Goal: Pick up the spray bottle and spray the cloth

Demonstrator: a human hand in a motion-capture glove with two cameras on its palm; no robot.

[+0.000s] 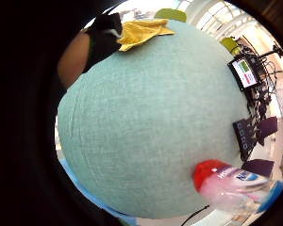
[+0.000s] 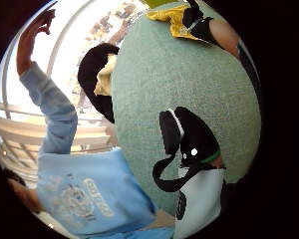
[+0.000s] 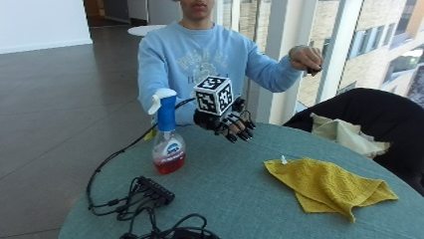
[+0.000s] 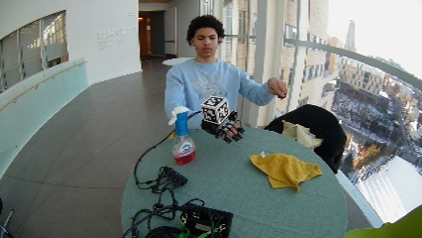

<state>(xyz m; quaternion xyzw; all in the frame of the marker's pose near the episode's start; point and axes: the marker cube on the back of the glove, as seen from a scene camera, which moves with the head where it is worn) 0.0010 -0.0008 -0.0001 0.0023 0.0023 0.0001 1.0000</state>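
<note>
the bottle stands upright near the table edge. our gloved hand hovers just beside it, fingers loosely spread and holding nothing. the yellow cloth lies crumpled well apart, with our bare hand raised.

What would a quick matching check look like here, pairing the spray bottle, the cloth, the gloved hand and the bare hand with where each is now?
1 spray bottle
2 yellow cloth
3 gloved right hand
4 bare hand

A raised in the air, off the table
B lying crumpled on the table
C hovering beside the bottle, fingers relaxed, holding nothing
D standing upright near the table edge

Pairs: 1-D, 2-B, 3-C, 4-A
</note>
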